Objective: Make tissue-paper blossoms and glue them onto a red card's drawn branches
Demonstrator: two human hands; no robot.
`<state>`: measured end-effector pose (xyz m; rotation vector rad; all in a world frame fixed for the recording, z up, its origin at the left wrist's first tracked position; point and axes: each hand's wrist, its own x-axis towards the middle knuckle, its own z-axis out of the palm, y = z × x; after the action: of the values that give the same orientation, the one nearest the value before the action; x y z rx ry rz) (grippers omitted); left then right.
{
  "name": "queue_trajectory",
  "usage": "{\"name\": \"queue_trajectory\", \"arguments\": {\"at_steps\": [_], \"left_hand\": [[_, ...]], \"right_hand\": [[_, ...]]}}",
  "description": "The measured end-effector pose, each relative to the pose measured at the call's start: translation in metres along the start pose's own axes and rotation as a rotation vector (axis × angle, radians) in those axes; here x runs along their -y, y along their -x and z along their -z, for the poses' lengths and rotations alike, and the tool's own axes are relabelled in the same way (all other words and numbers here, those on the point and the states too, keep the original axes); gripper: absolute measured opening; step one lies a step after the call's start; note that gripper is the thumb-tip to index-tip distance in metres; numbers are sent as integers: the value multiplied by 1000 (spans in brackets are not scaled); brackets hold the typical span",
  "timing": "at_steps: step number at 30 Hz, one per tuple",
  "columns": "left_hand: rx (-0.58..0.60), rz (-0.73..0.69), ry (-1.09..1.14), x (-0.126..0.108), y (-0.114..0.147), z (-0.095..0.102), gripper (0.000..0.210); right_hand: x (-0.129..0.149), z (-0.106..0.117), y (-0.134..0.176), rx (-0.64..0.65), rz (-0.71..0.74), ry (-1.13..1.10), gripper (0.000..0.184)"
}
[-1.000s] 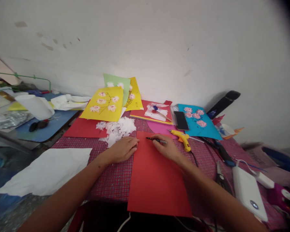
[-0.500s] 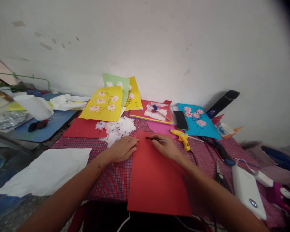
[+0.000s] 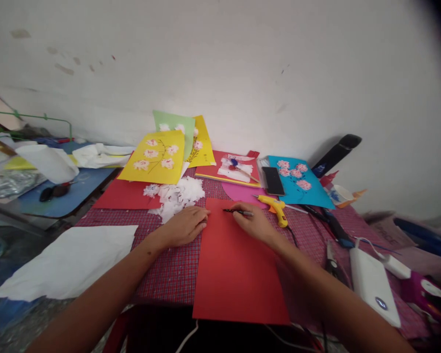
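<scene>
A sheet of red paper [image 3: 238, 274] lies in front of me, its near end reaching past the table edge. My right hand [image 3: 253, 221] is closed around a dark pen [image 3: 244, 213], whose tip points left near the top of the sheet. I cannot make out whether the tip touches the paper, and no clear mark shows there. My left hand [image 3: 186, 225] rests at the sheet's upper left edge, fingers extended and holding nothing. Just beyond it is a pile of torn white paper [image 3: 182, 193].
Right of the sheet lie a yellow glue gun [image 3: 275, 207], a phone [image 3: 273, 181], scissors [image 3: 332, 262] and a white power bank [image 3: 375, 284]. Flower pictures on yellow paper [image 3: 158, 169] and blue paper [image 3: 318, 189] are at the back. White paper [image 3: 69, 260] hangs over the left edge.
The view has shifted slightly, so things appear a little further left. Both hands stay in nearly the same place, the pen still in my right hand.
</scene>
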<state>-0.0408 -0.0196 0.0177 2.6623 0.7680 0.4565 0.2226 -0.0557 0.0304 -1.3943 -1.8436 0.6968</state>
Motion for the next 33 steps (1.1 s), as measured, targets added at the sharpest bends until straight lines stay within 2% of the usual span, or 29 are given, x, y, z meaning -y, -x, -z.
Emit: {"name": "queue_trajectory", "arguments": {"at_steps": [7, 21, 33], "left_hand": [[-1, -2, 15, -3, -2, 2, 19], [18, -17, -24, -2, -1, 1, 16], [26, -20, -93, 0, 0, -4, 22]], "right_hand": [[-1, 6, 9, -33, -29, 81, 20], [11, 23, 39, -5, -46, 133, 18], [25, 33, 75, 69, -104, 130, 17]]}}
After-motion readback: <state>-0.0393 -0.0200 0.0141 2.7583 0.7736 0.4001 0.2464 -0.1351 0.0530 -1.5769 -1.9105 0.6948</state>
